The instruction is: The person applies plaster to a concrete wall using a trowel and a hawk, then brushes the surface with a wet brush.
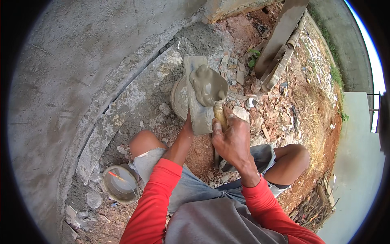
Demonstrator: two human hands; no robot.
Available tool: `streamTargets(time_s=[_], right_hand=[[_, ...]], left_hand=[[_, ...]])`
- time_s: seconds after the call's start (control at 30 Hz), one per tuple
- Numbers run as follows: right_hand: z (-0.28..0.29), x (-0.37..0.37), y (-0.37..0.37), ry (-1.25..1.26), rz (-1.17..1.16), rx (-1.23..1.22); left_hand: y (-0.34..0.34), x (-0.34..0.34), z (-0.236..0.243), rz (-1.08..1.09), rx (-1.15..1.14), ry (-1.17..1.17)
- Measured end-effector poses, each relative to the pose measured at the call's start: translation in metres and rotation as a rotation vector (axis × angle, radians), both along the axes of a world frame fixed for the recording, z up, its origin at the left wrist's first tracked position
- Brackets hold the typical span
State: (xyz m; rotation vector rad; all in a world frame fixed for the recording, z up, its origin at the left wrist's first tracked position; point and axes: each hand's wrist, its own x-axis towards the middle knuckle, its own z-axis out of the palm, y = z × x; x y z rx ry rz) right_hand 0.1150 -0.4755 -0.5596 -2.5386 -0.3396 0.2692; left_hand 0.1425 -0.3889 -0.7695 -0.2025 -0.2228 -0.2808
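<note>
My left hand point(186, 126) holds a flat grey board point(198, 121) by its left side, with most of its fingers hidden behind it. A wet, lumpy mass of grey mortar point(204, 83) lies on the board's upper part. My right hand point(230, 136) grips a tool's yellowish wooden handle point(219, 114), just below the mortar; I cannot make out the tool's head clearly. A round pale container point(177, 101) stands behind the board, partly covered by it.
A bucket of grey liquid point(120, 189) with an orange-handled item sits at lower left, beside my knee. A concrete wall point(69, 69) curves along the left. Planks point(280, 44) lean at upper right over rubble point(284, 118). A pale panel point(351, 162) stands far right.
</note>
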Motion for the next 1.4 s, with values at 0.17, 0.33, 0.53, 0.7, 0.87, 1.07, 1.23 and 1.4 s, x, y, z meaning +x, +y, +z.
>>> streamTargets(time_s=[0.17, 0.33, 0.53, 0.7, 0.87, 1.07, 1.23, 1.4], right_hand=[[0.012, 0.002, -0.01, -0.025, 0.005, 0.031], [0.004, 0.008, -0.029, 0.008, -0.087, 0.089], [-0.058, 0.029, -0.062, -0.193, 0.066, 0.147], [-0.123, 0.042, -0.059, -0.255, 0.213, 0.032], [-0.184, 0.035, -0.053, -0.224, 0.21, 0.092], [-0.192, 0.017, -0.057, -0.365, 0.258, 0.091], [-0.176, 0.012, -0.087, -0.209, 0.131, -0.196], [-0.145, 0.032, -0.074, -0.144, 0.21, -0.453]], left_hand=[[0.002, -0.002, -0.017, -0.026, 0.029, 0.204], [0.007, -0.015, -0.03, 0.04, 0.292, 0.351], [0.018, -0.032, -0.034, 0.097, 0.448, 0.42], [0.023, -0.039, -0.032, 0.149, 0.525, 0.439], [0.028, -0.04, -0.029, 0.207, 0.576, 0.441], [0.042, -0.034, -0.027, 0.291, 0.641, 0.431], [0.051, -0.03, -0.022, 0.346, 0.674, 0.417], [0.066, -0.033, -0.019, 0.404, 0.711, 0.412]])
